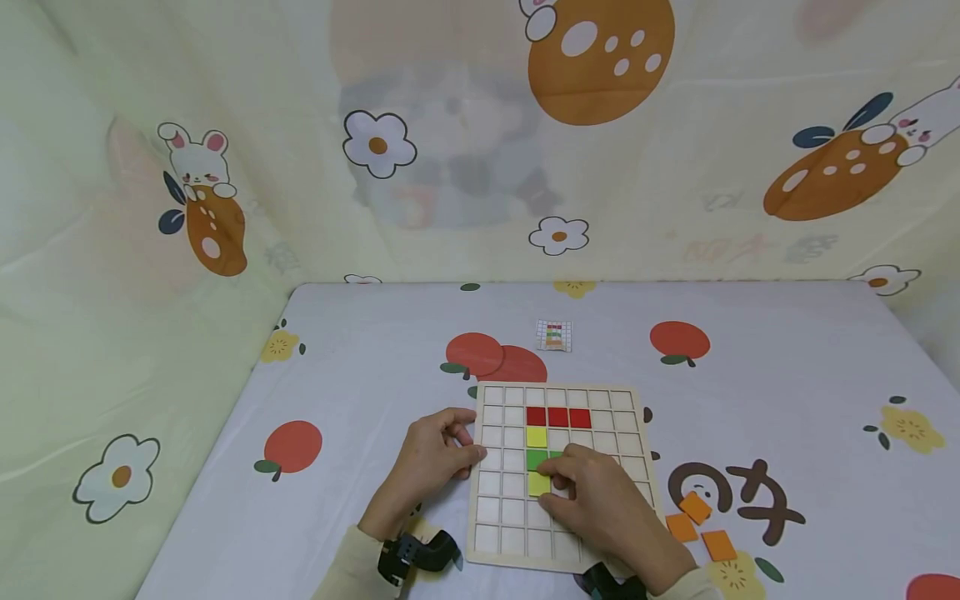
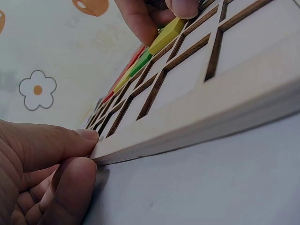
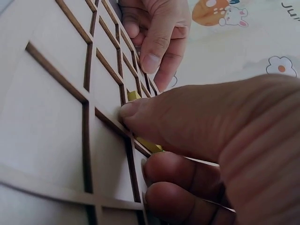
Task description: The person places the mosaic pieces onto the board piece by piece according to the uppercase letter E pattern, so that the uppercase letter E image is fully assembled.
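Observation:
A wooden grid board (image 1: 485,525) lies on the table. My left hand (image 1: 431,450) holds its left edge; in the left wrist view the thumb (image 2: 70,143) is on the rim and a finger is against the side. With thumb and fingers my right hand (image 1: 600,500) pinches a yellow tile (image 1: 538,484) at a cell just below a green tile (image 1: 536,460). The tile looks slightly tilted in the left wrist view. Higher in that column is another yellow tile (image 1: 536,436), under a row of three red tiles (image 1: 557,417). My right fingers partly hide a second green tile (image 1: 556,455).
Three loose orange tiles (image 1: 681,527) lie right of the board, near my right forearm. Beyond the board is a small card (image 1: 553,336) printed with a coloured grid. A patterned cloth (image 1: 360,350) covers the table, with printed curtains behind and at the sides.

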A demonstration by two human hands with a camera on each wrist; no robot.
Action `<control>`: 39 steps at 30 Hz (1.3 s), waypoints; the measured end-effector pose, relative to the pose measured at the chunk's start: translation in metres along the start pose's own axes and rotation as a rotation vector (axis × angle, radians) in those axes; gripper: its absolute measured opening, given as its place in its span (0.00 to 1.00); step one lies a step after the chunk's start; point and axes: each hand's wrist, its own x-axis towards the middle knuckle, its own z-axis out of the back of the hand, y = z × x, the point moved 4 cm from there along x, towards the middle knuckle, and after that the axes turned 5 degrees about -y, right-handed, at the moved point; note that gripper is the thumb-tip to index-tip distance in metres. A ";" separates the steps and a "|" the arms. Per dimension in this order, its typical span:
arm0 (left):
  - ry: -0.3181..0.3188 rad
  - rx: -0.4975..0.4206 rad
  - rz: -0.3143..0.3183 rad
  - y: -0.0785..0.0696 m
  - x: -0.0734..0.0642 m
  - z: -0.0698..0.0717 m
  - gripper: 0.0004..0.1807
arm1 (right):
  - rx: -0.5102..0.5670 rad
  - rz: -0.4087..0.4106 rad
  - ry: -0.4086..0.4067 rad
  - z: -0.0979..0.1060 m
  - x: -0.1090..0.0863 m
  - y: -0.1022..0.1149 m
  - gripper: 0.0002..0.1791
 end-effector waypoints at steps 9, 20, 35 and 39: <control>0.000 0.001 0.002 0.000 0.000 0.000 0.26 | 0.020 0.015 0.000 0.001 -0.001 0.000 0.11; 0.003 0.003 -0.011 -0.002 0.003 0.000 0.26 | 0.029 -0.013 0.010 0.003 0.001 -0.002 0.13; 0.005 -0.010 -0.012 -0.001 0.000 0.000 0.27 | -0.006 -0.146 -0.090 0.046 -0.018 -0.039 0.19; 0.007 -0.008 -0.013 0.000 0.000 0.000 0.27 | -0.045 -0.190 -0.105 0.061 -0.032 -0.066 0.22</control>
